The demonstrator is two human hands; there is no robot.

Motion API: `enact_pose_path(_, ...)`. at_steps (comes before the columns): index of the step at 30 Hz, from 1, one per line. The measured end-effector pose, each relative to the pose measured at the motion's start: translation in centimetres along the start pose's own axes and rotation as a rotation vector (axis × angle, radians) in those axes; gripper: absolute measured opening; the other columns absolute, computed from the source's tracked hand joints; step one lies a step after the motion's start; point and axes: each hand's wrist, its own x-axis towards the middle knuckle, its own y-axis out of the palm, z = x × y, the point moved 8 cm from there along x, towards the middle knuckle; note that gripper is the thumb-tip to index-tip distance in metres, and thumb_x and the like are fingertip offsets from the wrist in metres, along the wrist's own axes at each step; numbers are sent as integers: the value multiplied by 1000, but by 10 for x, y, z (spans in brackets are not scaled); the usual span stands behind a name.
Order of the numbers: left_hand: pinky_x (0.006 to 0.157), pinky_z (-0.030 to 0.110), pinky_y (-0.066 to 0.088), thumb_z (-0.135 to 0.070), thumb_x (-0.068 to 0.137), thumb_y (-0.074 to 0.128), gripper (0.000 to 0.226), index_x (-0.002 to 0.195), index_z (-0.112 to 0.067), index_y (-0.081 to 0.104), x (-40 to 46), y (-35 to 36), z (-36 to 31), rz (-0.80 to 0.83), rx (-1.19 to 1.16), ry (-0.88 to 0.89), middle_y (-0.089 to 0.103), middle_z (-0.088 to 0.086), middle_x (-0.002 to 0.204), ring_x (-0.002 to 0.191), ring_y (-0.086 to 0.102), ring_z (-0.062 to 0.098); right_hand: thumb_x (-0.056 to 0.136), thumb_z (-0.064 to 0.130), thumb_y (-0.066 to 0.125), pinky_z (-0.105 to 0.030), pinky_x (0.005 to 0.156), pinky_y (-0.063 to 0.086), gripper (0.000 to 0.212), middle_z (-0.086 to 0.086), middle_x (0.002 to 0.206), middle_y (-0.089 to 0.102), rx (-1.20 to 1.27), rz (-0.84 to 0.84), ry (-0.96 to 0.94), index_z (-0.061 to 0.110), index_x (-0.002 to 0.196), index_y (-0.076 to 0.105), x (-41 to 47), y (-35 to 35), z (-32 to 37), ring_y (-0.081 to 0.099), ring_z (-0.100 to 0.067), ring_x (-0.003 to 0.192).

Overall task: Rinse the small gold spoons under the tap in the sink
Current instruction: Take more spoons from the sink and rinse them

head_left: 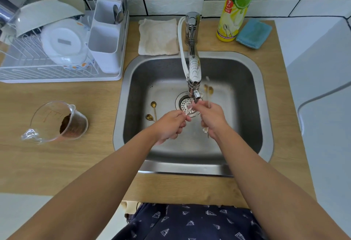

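My right hand (211,118) grips small gold spoons (209,92) by their handles, bowls pointing up and blurred beside the tap spout (194,85). A flower-tipped handle end shows below that hand. My left hand (170,126) is curled under the running water over the drain (185,104), fingertips pinched on something pale that I cannot identify. Two more gold spoons (152,111) lie on the floor of the steel sink (247,80), left of the drain.
A dish rack (57,55) with bowls and a cutlery holder stands at the left. A measuring cup (58,122) with brown powder lies on the wooden counter. A cloth (158,37), a detergent bottle (237,7) and a blue sponge (253,33) sit behind the sink.
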Motion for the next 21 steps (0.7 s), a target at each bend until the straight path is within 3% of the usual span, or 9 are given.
enact_pose_path(3, 39, 19, 20, -21, 107, 33, 26, 104, -12, 57, -5, -3, 1, -24, -7, -12, 38, -5, 64, 47, 28, 6, 89, 27, 79, -19, 37, 23, 15, 3, 73, 77, 52, -66, -10, 19, 77, 74, 7, -6, 2, 27, -7, 38)
enact_pose_path(7, 39, 19, 19, -26, 108, 36, 26, 99, -12, 56, -6, -5, -2, -43, -30, -5, 36, -5, 63, 47, 27, 7, 81, 28, 86, -20, 38, 20, 21, 14, 51, 59, -76, 166, -26, 30, 62, 77, -6, 23, -2, 27, -5, 39)
enact_pose_path(11, 38, 20, 18, -23, 102, 38, 25, 95, -12, 59, -6, -4, -1, -44, -74, -35, 35, -6, 59, 46, 25, 8, 89, 30, 79, -22, 39, 19, 29, -2, 78, 79, 60, 7, -10, 21, 61, 74, 5, 6, 6, 21, -9, 39)
enact_pose_path(15, 37, 21, 19, -41, 100, 45, 34, 87, -14, 60, -3, -8, 0, -72, -110, -60, 37, -5, 59, 45, 25, 9, 86, 31, 82, -21, 38, 20, 21, 15, 47, 53, -75, 140, -58, 20, 73, 70, -8, 24, 2, 24, -8, 39)
enact_pose_path(19, 40, 22, 19, -30, 99, 48, 24, 83, -15, 57, -3, -10, 8, -134, -74, -78, 40, -3, 62, 46, 28, 9, 80, 20, 86, -23, 38, 21, 18, 14, 47, 58, 1, 23, -18, 11, 91, 75, 2, 7, 8, 24, -7, 38)
enact_pose_path(21, 41, 22, 21, -28, 102, 52, 21, 89, -13, 58, -2, -10, 8, -145, -76, -52, 45, -1, 63, 49, 32, 9, 78, 21, 87, -24, 40, 21, 16, 13, 46, 53, -9, 39, 3, 15, 86, 74, 1, 8, 4, 24, -9, 40)
